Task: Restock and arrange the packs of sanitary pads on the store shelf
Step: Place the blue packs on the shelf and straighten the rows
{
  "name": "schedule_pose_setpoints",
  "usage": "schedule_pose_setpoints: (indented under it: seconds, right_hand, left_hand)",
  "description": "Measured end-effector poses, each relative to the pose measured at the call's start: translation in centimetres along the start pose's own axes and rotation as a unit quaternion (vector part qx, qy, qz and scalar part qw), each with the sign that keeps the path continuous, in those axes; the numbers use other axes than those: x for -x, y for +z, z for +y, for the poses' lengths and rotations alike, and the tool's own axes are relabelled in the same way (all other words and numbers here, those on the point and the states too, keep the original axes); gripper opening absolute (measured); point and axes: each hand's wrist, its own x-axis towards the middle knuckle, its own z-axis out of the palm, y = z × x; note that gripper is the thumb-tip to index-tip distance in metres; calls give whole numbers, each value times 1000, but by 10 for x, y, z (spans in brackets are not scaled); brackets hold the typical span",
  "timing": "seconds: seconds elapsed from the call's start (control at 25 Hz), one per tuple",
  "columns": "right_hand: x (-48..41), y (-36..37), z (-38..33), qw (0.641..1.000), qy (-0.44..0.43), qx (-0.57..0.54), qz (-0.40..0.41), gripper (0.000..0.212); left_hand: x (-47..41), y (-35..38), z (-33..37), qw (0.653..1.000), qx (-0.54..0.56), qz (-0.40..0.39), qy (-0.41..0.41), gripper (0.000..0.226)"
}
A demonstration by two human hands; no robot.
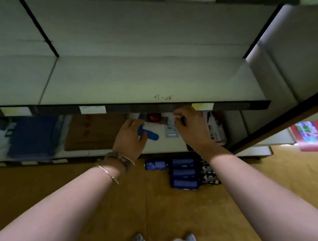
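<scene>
With left hand [131, 136] and right hand [189, 126] curled on opposite ends, holding white pad pack [155, 127] near lower shelf's [162, 148] front edge, probably to square it; blue packs [183, 173] waiting on floor [102, 182].

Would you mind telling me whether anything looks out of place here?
Yes: blue packs and dark packs lie on the floor in front of the shelving, not stocked. A black scribble marks the upper shelf near its front edge.

Left hand [131, 137] and right hand [190, 126] grip white pack [162, 132].
</scene>
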Motion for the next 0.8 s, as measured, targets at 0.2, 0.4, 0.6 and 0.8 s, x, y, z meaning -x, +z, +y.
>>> schedule_pose_setpoints:
  seconds: [0.2,0.4,0.6,0.8]
  right_hand:
    - [11,77,94,999,7,-1,-53,19]
    - [29,158,184,995,18,5,-103,25]
    - [46,245,270,989,19,27,-141,28]
    - [52,327,342,978,18,87,-188,32]
  left_hand:
    - [-10,97,-51,998,26,-30,-41,42]
    - [-16,203,-115,996,34,-49,-60,39]
    - [-15,293,-181,997,-20,-63,-48,39]
    - [-17,361,-240,995,-20,-78,-64,41]
